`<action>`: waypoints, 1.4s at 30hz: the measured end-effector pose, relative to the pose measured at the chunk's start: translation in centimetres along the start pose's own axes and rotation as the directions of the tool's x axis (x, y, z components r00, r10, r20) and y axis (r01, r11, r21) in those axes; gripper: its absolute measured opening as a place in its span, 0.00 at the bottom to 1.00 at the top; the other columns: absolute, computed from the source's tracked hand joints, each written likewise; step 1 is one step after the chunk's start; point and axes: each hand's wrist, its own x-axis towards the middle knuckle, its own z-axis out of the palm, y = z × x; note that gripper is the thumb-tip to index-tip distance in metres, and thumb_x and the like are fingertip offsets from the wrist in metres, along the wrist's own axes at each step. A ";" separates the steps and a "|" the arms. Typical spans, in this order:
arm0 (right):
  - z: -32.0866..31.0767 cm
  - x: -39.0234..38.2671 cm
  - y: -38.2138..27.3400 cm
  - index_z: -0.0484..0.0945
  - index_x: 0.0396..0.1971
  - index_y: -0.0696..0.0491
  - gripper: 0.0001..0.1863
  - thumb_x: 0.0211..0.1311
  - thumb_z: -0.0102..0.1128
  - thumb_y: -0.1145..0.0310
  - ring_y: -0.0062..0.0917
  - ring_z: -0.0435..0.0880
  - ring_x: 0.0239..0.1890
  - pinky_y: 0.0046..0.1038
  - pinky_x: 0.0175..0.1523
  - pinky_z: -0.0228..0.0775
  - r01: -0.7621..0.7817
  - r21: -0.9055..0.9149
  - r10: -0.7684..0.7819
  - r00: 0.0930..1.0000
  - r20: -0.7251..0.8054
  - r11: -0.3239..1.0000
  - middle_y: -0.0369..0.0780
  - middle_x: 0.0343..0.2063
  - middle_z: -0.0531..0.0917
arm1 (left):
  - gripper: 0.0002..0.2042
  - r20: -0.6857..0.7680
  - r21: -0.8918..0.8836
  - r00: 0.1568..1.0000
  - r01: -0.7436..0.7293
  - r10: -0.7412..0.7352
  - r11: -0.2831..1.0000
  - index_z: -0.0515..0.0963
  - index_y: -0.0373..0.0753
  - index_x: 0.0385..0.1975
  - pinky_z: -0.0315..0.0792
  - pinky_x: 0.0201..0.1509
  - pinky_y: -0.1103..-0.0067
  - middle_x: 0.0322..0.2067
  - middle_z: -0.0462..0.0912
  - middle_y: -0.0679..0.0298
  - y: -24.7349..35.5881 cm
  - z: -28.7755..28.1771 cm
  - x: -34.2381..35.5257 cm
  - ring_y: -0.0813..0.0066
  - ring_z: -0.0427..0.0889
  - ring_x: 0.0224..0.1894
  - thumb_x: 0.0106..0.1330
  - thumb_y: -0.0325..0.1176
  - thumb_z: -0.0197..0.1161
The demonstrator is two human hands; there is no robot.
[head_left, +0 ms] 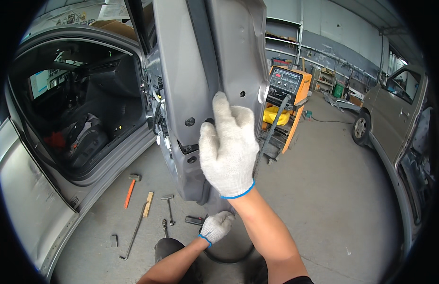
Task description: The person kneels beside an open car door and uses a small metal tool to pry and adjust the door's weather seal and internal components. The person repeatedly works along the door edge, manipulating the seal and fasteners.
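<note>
I note the right hand (230,149), index finger (222,108) extended, at the open grey car door (178,85); the left hand (216,227) curls below. Either's grip I cannot tell. A black strip (203,45) runs down the door, beside the cabin (113,71). The grey floor (323,189) carries a hammer (129,194), an orange-sided machine (286,80) beyond.

Head-worn fisheye, facing forward and down, near car door (181,85).

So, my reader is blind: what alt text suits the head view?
A white-gloved right hand, index finger extended, is raised at the edge of an open grey car door; the gloved left hand is below, near its bottom. A hammer and other tools lie on the floor; an orange machine stands beyond.
</note>
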 end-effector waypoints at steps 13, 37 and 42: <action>-2.3 0.3 -1.2 0.73 0.64 0.55 0.31 0.57 0.64 0.73 0.43 0.84 0.38 0.38 0.37 0.82 -0.057 -0.165 0.090 0.975 0.203 0.985 0.47 0.43 0.78 | 0.17 -0.044 0.006 0.999 -0.024 0.024 1.000 0.83 0.38 0.45 0.79 0.45 0.60 0.33 0.87 0.48 -1.6 3.0 -0.2 0.47 0.87 0.37 0.75 0.44 0.54; -11.6 -21.7 0.9 0.78 0.46 0.54 0.15 0.68 0.61 0.60 0.49 0.88 0.36 0.48 0.41 0.80 -0.573 0.095 0.346 0.609 0.714 0.814 0.52 0.32 0.87 | 0.35 -0.047 -0.387 0.976 -0.215 0.214 0.897 0.56 0.34 0.77 0.62 0.75 0.69 0.67 0.71 0.54 7.3 -2.7 -6.9 0.68 0.70 0.68 0.80 0.55 0.48; -11.4 -21.9 3.1 0.83 0.40 0.57 0.12 0.69 0.58 0.63 0.40 0.86 0.24 0.37 0.32 0.76 -0.724 0.202 0.561 0.653 0.509 0.659 0.50 0.22 0.83 | 0.34 -0.355 0.082 0.863 -0.354 0.360 0.932 0.61 0.34 0.73 0.69 0.70 0.68 0.64 0.74 0.52 13.1 -8.7 -6.5 0.63 0.74 0.65 0.71 0.41 0.65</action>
